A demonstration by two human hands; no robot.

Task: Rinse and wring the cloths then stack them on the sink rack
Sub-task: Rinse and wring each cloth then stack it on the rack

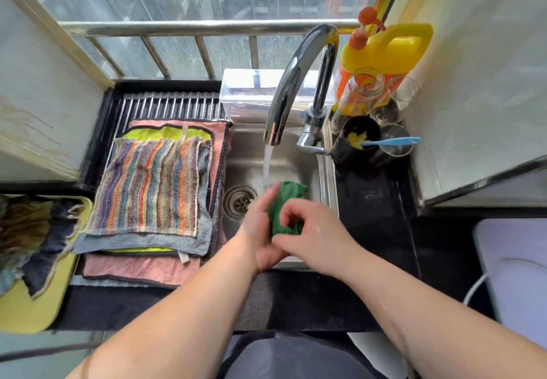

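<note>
Fingers (288,210) of left hand (260,232) and right hand (315,238) grip the cloth (291,195) between them, its long axis near-to-far; the rack (165,105) lies left, nearer the left hand.

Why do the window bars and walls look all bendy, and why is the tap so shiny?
Head view: the wide-angle lens bows the window rail and tilts the walls near the edges. Head view: daylight through the window leaves bright glare streaks on the tap. Head view: the green cloth by the running water looks slightly soft, not sharp.
</note>
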